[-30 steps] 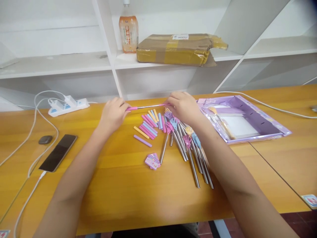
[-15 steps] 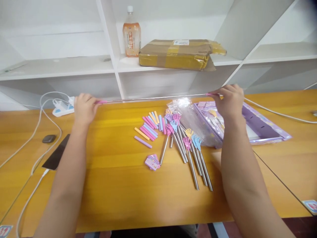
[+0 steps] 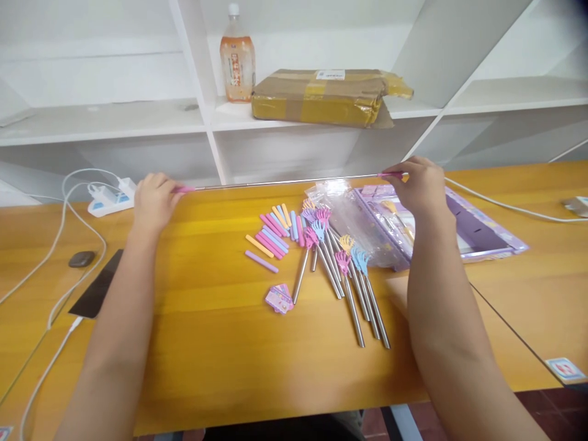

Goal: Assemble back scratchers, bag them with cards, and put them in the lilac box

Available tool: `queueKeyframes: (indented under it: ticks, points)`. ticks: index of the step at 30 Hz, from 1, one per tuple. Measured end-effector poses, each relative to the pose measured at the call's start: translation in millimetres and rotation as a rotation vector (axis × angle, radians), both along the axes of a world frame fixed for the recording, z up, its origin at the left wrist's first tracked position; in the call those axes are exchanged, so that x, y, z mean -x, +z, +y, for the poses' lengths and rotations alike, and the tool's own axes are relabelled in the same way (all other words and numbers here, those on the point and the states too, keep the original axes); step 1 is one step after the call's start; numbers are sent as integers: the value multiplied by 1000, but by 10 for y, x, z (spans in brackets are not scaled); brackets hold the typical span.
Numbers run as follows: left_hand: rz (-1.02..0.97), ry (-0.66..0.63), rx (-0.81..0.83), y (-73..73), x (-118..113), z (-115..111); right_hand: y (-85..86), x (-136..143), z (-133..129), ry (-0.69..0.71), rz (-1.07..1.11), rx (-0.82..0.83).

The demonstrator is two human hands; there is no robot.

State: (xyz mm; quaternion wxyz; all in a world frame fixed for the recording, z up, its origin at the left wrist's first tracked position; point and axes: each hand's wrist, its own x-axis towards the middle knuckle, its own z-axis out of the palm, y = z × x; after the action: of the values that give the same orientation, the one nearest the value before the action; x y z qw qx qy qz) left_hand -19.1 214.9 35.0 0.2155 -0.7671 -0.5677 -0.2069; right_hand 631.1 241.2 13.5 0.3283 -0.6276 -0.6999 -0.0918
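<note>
A thin metal rod [image 3: 285,182] with pink ends stretches level between my two hands, over the back of the table. My left hand [image 3: 155,199] is closed on its left pink end, and my right hand [image 3: 420,184] pinches the right pink end. Below the rod lie metal sticks with small coloured hand-shaped heads [image 3: 342,262] in pink, blue, yellow and purple. Beside them are several coloured tubes [image 3: 274,236]. Nearer the front sits a small stack of pink cards [image 3: 279,299].
A purple tray [image 3: 482,236] and clear plastic bags [image 3: 351,223] lie at the right. Along the left are a power strip [image 3: 113,197], white cables, a black phone [image 3: 94,291] and a dark small case [image 3: 81,259]. The shelf holds a bottle [image 3: 237,64] and a taped carton [image 3: 316,98].
The whole view has shifted slightly, so most things appear a little further left. Both hands still hold the stretched rod in nearly the same pose.
</note>
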Motion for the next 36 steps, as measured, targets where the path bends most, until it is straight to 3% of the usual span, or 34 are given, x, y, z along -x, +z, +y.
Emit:
queueKeyframes:
  ticks: [19, 29, 36]
  points:
    - [-77, -121, 2, 8, -89, 3, 126, 116, -96, -62, -131, 7]
    - [5, -140, -22, 74, -142, -34, 281, 126, -208, -125, -133, 22]
    - [1, -214, -10, 4, -463, -31, 243, 178, -146, 11, -149, -30]
